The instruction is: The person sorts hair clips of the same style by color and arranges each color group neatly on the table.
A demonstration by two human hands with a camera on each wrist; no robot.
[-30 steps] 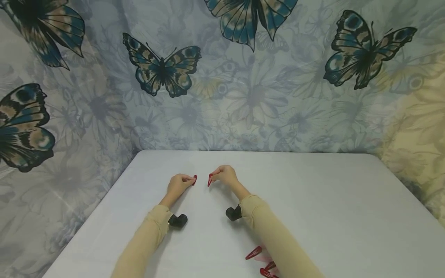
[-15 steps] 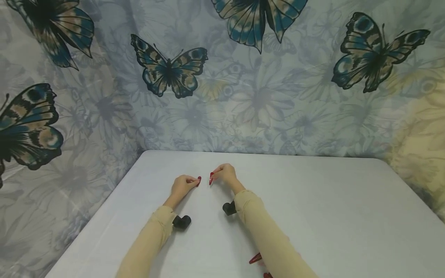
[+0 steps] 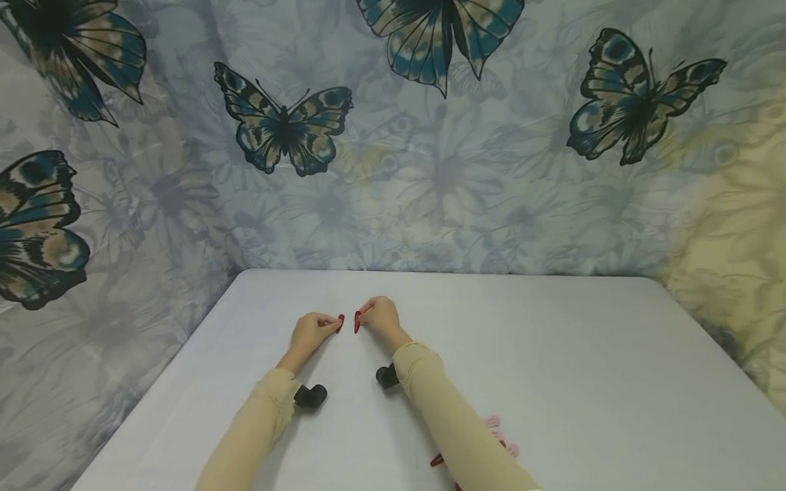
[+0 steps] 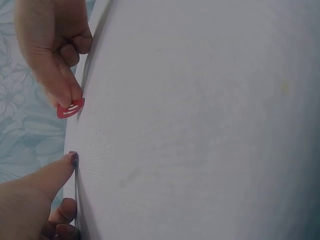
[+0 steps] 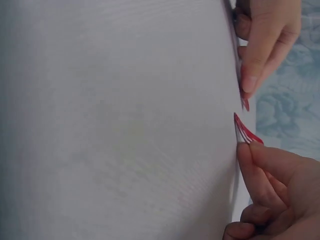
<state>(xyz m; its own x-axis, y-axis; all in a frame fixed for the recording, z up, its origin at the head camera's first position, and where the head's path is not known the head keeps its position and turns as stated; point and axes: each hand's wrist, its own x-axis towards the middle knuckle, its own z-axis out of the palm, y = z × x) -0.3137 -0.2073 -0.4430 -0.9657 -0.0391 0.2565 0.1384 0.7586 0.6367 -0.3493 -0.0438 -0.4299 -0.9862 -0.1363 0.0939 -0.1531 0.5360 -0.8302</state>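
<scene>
Two red snap hair clips are held close together above the white table, a small gap between them. My left hand (image 3: pixel 310 333) pinches one clip (image 3: pixel 340 324) between thumb and finger; in the left wrist view only a dark bit of this clip (image 4: pixel 74 159) shows at the fingertip. Opposite it, my right hand (image 3: pixel 381 319) pinches the other clip (image 3: pixel 357 322) by one end. The right wrist view shows slots in that clip (image 5: pixel 246 131), its pointed end aimed toward the left hand, whose clip (image 5: pixel 246 104) is mostly covered by fingers.
More red clips (image 3: pixel 437 460) lie near the table's front, partly hidden beneath my right forearm. Small pink pieces (image 3: pixel 493 422) show beside that sleeve. The white table (image 3: pixel 583 368) ends at a butterfly-print cloth (image 3: pixel 448 184) behind and at the left. Black wrist cameras (image 3: pixel 311 397) hang inward.
My right hand has moved left, bringing its clip closer to the one in my left hand. The right forearm has shifted left, uncovering pink pieces. The head view shifts slightly.
</scene>
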